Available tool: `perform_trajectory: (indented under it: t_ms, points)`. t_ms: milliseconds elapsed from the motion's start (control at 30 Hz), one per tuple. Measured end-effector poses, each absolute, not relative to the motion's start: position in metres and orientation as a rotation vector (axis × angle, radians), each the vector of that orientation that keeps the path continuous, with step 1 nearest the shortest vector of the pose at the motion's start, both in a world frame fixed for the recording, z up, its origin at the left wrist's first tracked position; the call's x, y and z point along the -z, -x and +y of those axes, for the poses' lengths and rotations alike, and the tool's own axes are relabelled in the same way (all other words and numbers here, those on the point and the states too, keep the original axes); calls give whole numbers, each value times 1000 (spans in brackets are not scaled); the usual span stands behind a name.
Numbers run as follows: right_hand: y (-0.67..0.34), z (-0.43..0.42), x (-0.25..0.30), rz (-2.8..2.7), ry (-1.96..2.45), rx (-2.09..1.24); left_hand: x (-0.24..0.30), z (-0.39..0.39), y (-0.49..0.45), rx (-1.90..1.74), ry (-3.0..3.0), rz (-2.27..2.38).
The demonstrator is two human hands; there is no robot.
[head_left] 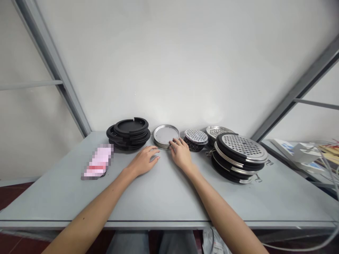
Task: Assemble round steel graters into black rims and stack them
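Observation:
My left hand (144, 160) is over the grey table with its fingers apart and nothing in it. It is nearest to a stack of black round rims or trays (131, 126), just behind it to the left. My right hand (181, 152) reaches to the front right edge of a small pile of shallow round metal lids (166, 134). Its fingers are spread and overlap the pile's rim; whether they press on it I cannot tell. Right of it lies a pile of perforated metal discs (196, 135).
At the right stands a tall stack of round grates (243, 146) with black and silver rims and wire clips. Behind it is another metal grate (218, 131). A blurred pink item (97, 160) lies at the left. Grey table (164, 197) meets a white wall (169, 63); a cable hangs at the right.

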State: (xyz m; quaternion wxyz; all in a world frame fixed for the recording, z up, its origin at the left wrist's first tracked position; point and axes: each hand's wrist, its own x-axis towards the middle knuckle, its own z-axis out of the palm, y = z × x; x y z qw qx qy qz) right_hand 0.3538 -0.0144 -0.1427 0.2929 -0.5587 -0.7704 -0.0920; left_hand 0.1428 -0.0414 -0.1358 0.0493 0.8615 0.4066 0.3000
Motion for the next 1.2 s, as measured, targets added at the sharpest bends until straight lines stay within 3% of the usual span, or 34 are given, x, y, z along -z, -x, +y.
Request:
perform_trajectory:
  t_ms: [400,667,833,1067,1200]
  points:
    - [-363,-6,136,-1878,1213,187,132,-43,-146,-1081,-2612,1273]
    - [-353,-29,121,-1763,918,209,126,-48,-154,-1544,-2497,1257]
    - [-358,-51,111,-1837,695,91,121,-48,-145,-1501,-2724,1011]
    - [-397,-25,112,-1514,1063,97,121,-77,-154,-1617,-2958,748]
    - [-414,-10,120,-1548,1163,76,122,-90,-162,-1486,-3135,550]
